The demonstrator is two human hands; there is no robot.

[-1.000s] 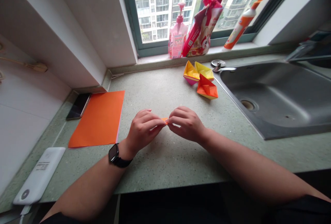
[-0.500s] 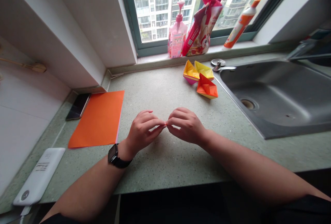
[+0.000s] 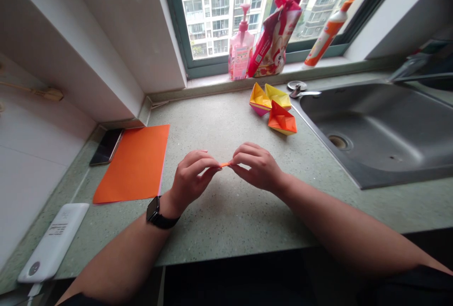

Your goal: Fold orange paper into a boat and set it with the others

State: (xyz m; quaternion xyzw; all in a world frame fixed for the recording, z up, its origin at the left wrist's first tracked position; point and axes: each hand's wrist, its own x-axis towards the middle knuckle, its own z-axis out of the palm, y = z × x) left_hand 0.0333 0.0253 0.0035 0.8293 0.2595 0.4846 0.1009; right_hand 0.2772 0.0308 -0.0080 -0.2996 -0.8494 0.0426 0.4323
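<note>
A small folded piece of orange paper point(image 3: 225, 164) is held just above the counter, its ends hidden by fingertips. My left hand point(image 3: 194, 171), with a black watch point(image 3: 157, 212) at the wrist, pinches its left end between thumb and fingers. The right end sits in the pinch of my right hand point(image 3: 257, 167). Beyond the hands, three folded paper boats stand together: a yellow and pink one point(image 3: 260, 99), a pale yellow one point(image 3: 278, 95) and a red-orange one point(image 3: 282, 118).
Orange paper sheets point(image 3: 136, 164) lie at left, beside a phone point(image 3: 106, 146) and a white power bank point(image 3: 53, 244) with a cable. A steel sink point(image 3: 385, 131) is at right. A pink pump bottle point(image 3: 240, 51), a red bag point(image 3: 276, 42) and an orange-white bottle point(image 3: 327, 35) stand on the sill.
My hands have drawn slightly apart, so more of the orange paper shows between the fingertips. Both hands still pinch it. The boats and sheets stay in place.
</note>
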